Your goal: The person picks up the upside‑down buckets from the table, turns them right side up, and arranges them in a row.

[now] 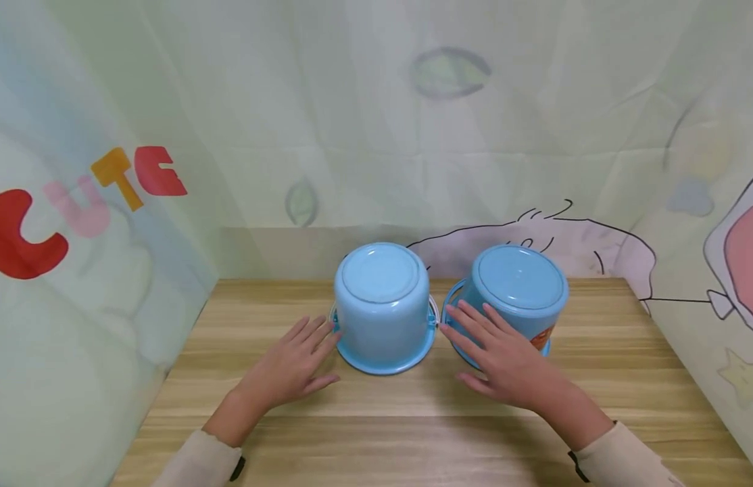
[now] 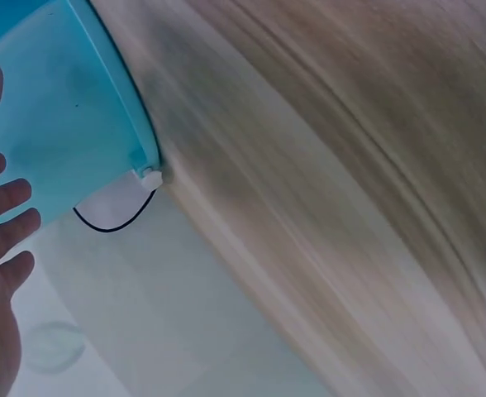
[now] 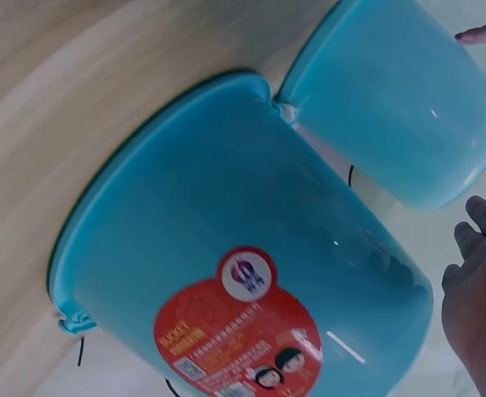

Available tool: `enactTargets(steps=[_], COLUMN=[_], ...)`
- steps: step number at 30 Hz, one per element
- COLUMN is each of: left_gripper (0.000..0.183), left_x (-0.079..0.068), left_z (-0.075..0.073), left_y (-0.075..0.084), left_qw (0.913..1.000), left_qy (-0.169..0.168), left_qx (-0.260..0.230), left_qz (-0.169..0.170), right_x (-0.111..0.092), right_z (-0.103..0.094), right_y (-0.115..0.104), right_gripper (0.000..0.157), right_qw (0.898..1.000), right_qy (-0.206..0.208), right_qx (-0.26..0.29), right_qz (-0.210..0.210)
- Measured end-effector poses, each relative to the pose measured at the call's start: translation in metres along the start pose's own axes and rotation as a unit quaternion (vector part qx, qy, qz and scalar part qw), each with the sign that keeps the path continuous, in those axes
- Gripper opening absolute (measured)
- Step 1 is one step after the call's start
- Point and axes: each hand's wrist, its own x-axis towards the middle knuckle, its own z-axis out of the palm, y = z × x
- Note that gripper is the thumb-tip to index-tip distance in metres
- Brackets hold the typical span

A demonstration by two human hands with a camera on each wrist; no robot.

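Observation:
Two light-blue plastic buckets stand upside down on a wooden-topped table, their round bases facing up. Beside the left bucket (image 1: 382, 325) is my left hand (image 1: 291, 365), fingers straight and spread, fingertips right at the bucket's lower left side. My right hand (image 1: 504, 358) extends over the near left side of the right bucket (image 1: 521, 281), its fingers straight and overlapping it in the head view. A red label (image 3: 239, 331) with two cartoon faces shows on that bucket in the right wrist view. Neither hand grips anything.
The wood-grain table (image 1: 376, 439) meets a printed cloth backdrop (image 1: 352, 135) behind the buckets. Cloth also rises at both sides, with the letters CUTE on the left. A white bucket handle (image 1: 435, 311) shows in the narrow gap between the buckets.

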Motion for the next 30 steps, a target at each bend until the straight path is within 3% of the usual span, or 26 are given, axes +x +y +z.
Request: enactTargets(steps=[10, 22, 30], left_gripper=[0.074, 0.069, 0.058], left_x=[-0.005, -0.006, -0.002], left_z=[0.012, 0.027, 0.038], left_y=[0.000, 0.000, -0.001], left_qw=[0.9999, 0.9979, 0.9968], left_qy=[-0.013, -0.051, -0.043], left_qx=[0.003, -0.032, -0.064], left_qz=[-0.001, -0.026, -0.020], right_x=[0.004, 0.010, 0.011], right_z=[0.026, 0.056, 0.064], right_y=[-0.006, -0.006, -0.004], right_gripper=[0.093, 0.074, 0.066], right_qw=[0.999, 0.995, 0.993], right_qy=[-0.037, -0.071, -0.094], right_qx=[0.032, 0.061, 0.067], right_qz=[0.016, 0.023, 0.040])
